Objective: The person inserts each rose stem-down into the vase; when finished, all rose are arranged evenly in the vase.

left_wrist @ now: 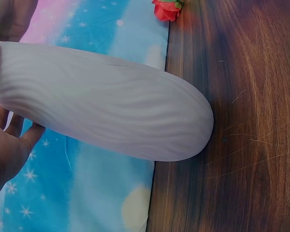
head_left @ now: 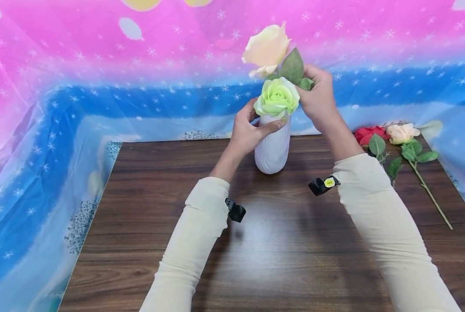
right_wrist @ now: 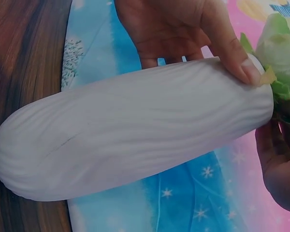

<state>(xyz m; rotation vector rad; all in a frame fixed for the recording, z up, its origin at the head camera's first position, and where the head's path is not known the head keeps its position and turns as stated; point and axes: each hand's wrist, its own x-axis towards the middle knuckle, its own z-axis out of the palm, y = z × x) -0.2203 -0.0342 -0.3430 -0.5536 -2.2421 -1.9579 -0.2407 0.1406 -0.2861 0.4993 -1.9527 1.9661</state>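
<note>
A white vase (head_left: 272,149) with wavy ridges stands upright near the table's back edge; its base looks to be at the tabletop. My left hand (head_left: 248,130) grips it just below the mouth, thumb across the front. A light green rose (head_left: 277,97) sits in the mouth, and a pale peach rose (head_left: 266,47) rises higher behind it. At the mouth's right side, my right hand (head_left: 319,97) pinches the peach rose among its green leaves (head_left: 292,67); the stem there is hidden. In the right wrist view, the right hand's fingers (right_wrist: 275,145) lie close by the rim.
On the table's right side lie a red rose (head_left: 369,134) and another peach rose (head_left: 403,132) with a long green stem (head_left: 431,195). The brown wooden table (head_left: 158,208) ends at a pink and blue patterned cloth (head_left: 111,99) behind and at the sides.
</note>
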